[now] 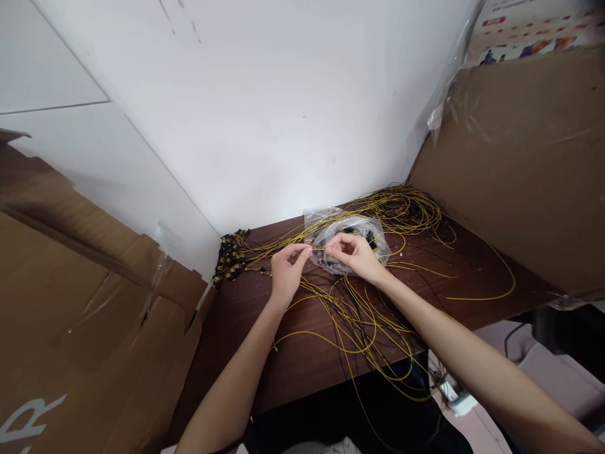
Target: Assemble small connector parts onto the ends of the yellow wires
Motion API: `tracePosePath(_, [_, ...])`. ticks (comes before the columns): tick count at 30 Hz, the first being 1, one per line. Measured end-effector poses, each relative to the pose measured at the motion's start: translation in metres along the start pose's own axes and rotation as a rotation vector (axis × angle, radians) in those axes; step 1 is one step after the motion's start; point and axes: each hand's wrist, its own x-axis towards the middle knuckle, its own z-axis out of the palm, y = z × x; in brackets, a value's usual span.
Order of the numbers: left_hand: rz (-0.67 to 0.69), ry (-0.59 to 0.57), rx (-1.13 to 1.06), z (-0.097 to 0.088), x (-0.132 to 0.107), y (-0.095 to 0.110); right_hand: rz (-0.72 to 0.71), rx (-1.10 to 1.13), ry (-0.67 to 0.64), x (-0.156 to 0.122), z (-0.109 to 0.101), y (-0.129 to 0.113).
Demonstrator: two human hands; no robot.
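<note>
The yellow wire (318,250) runs in a short, taut stretch between the two hands, above the back part of the surface and just in front of a plastic bag. The left hand (287,268) pinches it between thumb and forefinger, the other fingers curled in. The right hand (355,253) grips the other end of the stretch in the same way, its fingertips bent down onto the wire, and rests against the front of the bag. Both hands are closed on the wire and stand close together without touching each other.

The plastic bag (331,234) is clear and crumpled, lies open on the surface and holds small dark parts; what they are is too small to tell. Some wires pass over and beside it.

Behind and to the right of the bag lies a loose coil of yellow wires (401,205). More strands spread under the forearms and hang over the near edge of the surface. To the left, a cluster of black connectors (230,257) sits at the ends of a bunch of wires, close to the corner.

The surface (293,359) is dark brown wood. A cardboard sheet (520,170) stands along its right side, and torn cardboard (80,315) leans at the left. A white wall (259,113) closes the back.
</note>
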Motion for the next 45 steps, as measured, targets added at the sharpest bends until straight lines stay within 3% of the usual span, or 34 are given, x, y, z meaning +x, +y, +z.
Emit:
tracePosePath(7, [0.060, -0.110, 0.002, 0.002, -0.002, 0.005, -0.286, -0.312, -0.041, -0.004, -0.001, -0.005])
tracePosePath(15, [0.093, -0.154, 0.043, 0.001, -0.003, 0.004, -0.248, -0.492, -0.025, -0.001, -0.006, -0.001])
tracePosePath(18, [0.084, -0.137, 0.031, 0.001, -0.002, 0.001, -0.210, -0.532, 0.166, 0.002, -0.013, 0.001])
tracePosePath(21, [0.080, -0.124, 0.009, 0.001, -0.002, -0.001, -0.161, -0.609, 0.473, 0.004, -0.027, 0.000])
tracePosePath(24, [0.072, -0.131, -0.002, 0.002, -0.003, -0.002, -0.120, -0.822, 0.759, 0.004, -0.045, -0.001])
tracePosePath(27, [0.066, -0.145, 0.007, 0.002, -0.003, -0.002, -0.131, -0.924, 0.871, 0.002, -0.060, -0.002])
tracePosePath(31, [0.053, -0.152, 0.032, 0.002, -0.003, -0.003, -0.129, -0.977, 0.752, 0.000, -0.065, -0.001])
tracePosePath(38, [0.040, -0.171, 0.058, 0.002, -0.002, -0.008, 0.000, -1.029, 0.287, 0.003, -0.061, 0.020])
tracePosePath(45, [0.063, -0.191, 0.097, 0.002, -0.002, -0.008, 0.079, -0.897, 0.181, 0.006, -0.060, 0.024])
